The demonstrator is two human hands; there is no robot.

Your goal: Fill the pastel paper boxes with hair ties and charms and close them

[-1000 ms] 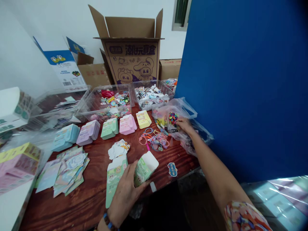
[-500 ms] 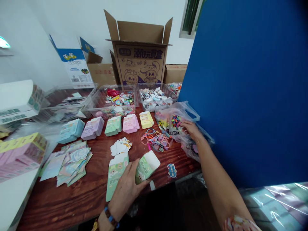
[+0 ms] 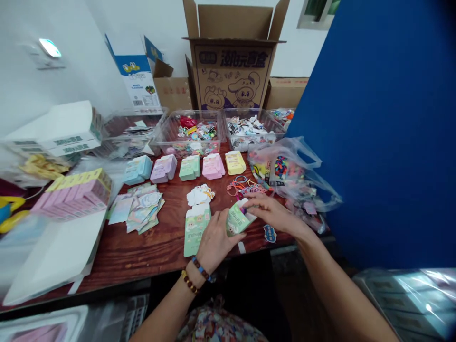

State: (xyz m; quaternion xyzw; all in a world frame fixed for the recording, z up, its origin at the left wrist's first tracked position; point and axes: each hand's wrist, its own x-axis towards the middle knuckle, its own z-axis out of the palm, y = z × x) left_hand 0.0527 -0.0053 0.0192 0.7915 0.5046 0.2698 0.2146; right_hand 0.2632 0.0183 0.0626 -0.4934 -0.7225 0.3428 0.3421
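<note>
My left hand (image 3: 216, 241) is wrapped around a small light-green carton (image 3: 236, 220), which is tilted with its top open. At that opening are the fingertips of my right hand (image 3: 273, 214), pinched together. A bit of purple shows by them, too small to name. A flat green carton (image 3: 192, 237) lies beside my left hand, with a pile of white die-cut stickers (image 3: 200, 194) behind it. Colourful hair ties (image 3: 242, 184) lie heaped just behind the held carton. On the table near my right wrist is a blue sticker (image 3: 270, 233).
Stacks of folded cartons, such as the yellow one (image 3: 235, 163), form a row. Behind them are clear plastic bins (image 3: 192, 148) and a large cardboard box (image 3: 231, 71). A plastic bag (image 3: 295, 156) and a blue panel (image 3: 384, 133) stand right; cards (image 3: 142, 209) lie left.
My right hand has moved from the plastic bag leftward to the mouth of the green carton. My left hand still holds that carton. The view has shifted left and down.
</note>
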